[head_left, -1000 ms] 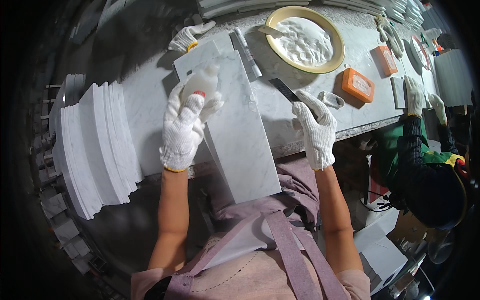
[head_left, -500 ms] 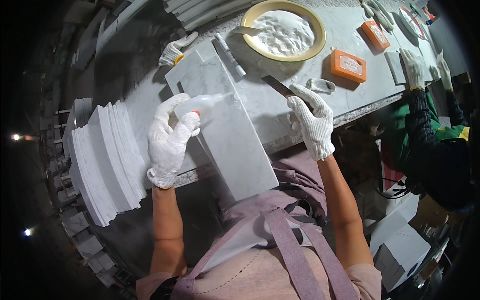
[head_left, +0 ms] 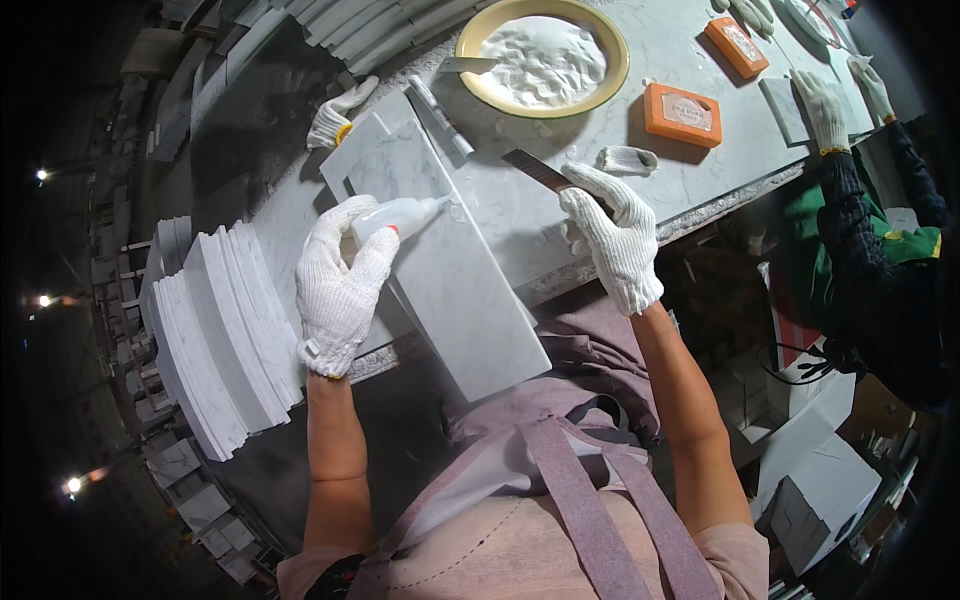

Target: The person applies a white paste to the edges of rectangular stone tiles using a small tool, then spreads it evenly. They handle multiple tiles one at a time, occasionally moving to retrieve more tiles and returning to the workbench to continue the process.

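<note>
Left hand: the gloved left hand (head_left: pixel 345 285) was wrapped around the squeeze bottle.
Bottle: translucent squeeze bottle (head_left: pixel 395 217) tilted, nozzle pointed right, over the upper half of the long marble slab (head_left: pixel 470 295); nozzle contact couldn't be told.
Right hand: the gloved right hand (head_left: pixel 618 235) was gripping a dark flat blade (head_left: pixel 533 168), tip out over the desk (head_left: pixel 530 225).
Slab: lay slanted, near end past the desk edge.
Bowl: yellow-rimmed bowl (head_left: pixel 545 113) sat beyond, holding white powder (head_left: pixel 550 70).
Boxes: two orange boxes (head_left: pixel 682 115) stood right of the bowl.
</note>
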### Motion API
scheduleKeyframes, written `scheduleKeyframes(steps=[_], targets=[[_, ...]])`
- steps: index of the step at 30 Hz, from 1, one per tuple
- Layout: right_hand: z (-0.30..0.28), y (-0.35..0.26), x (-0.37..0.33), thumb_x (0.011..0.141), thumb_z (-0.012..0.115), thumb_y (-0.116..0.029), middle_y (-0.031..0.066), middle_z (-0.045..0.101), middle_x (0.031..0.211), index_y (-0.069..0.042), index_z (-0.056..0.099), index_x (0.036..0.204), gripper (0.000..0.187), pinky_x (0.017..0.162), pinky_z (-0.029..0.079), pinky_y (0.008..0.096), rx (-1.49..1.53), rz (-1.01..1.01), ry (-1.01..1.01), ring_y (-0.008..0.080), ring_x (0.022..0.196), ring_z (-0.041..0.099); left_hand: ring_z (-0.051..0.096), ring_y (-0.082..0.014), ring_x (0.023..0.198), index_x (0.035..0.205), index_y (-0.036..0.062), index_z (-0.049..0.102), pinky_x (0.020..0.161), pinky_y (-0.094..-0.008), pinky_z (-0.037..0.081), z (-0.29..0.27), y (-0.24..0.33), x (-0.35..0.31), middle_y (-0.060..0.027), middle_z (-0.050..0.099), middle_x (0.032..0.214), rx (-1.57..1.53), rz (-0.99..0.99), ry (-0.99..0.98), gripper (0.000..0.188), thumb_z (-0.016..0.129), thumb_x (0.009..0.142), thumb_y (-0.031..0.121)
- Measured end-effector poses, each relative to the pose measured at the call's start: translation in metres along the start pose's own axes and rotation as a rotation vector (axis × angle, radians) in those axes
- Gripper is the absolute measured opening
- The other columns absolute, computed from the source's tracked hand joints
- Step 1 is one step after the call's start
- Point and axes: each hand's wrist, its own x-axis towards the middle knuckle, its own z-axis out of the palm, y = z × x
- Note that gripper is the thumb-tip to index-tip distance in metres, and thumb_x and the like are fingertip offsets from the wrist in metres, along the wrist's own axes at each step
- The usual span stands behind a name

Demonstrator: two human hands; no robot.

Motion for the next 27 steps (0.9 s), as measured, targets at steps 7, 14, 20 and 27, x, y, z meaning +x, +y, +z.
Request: scheduleKeyframes(steps=[7, 14, 20, 27], targets=[[0.0001, 0.0002, 0.0013, 0.097, 0.073, -0.016, 0.0031, 0.072, 0.089, -0.003, 0.068, 0.131, 0.037, 0.057, 0.05, 0.0209, 0.007, -0.009, 0.0, 0.0059, 0.066, 0.063, 0.067, -0.0182, 0.105, 0.124, 0.0003, 0.067, 0.092, -0.0333, 0.055, 0.0003, -0.0033, 0.0019, -0.0117, 0.07, 0.118, 0.039, 0.03, 0.011, 0.04, 0.079, 0.089, 0.014], [-0.0001, 0.0, 0.0007, 0.097, 0.073, -0.017, 0.0045, 0.073, 0.094, -0.002, 0.066, 0.133, 0.039, 0.057, 0.051, 0.0218, 0.007, 0.003, -0.007, 0.0067, 0.069, 0.065, 0.067, -0.0199, 0.108, 0.124, 0.0006, 0.067, 0.097, -0.0344, 0.052, 0.001, -0.0057, 0.0025, -0.012, 0.07, 0.118, 0.057, 0.025, 0.019, 0.04, 0.08, 0.088, 0.014], [-0.0003, 0.0017, 0.0019, 0.098, 0.072, -0.017, 0.0054, 0.073, 0.098, -0.002, 0.066, 0.134, 0.04, 0.058, 0.051, 0.0222, 0.018, -0.002, -0.015, 0.0076, 0.07, 0.067, 0.067, -0.0203, 0.108, 0.123, 0.0008, 0.068, 0.098, -0.035, 0.052, 0.0016, -0.004, 0.0028, -0.012, 0.071, 0.118, 0.075, 0.045, 0.025, 0.039, 0.08, 0.088, 0.014], [-0.0019, 0.0028, 0.0022, 0.098, 0.072, -0.018, 0.0056, 0.073, 0.101, -0.002, 0.065, 0.135, 0.04, 0.058, 0.052, 0.0221, -0.004, -0.008, -0.022, 0.0077, 0.072, 0.067, 0.068, -0.021, 0.108, 0.123, 0.0017, 0.068, 0.099, -0.0354, 0.052, 0.0026, -0.0031, 0.0035, -0.0117, 0.071, 0.117, 0.101, 0.059, 0.017, 0.039, 0.08, 0.088, 0.015]])
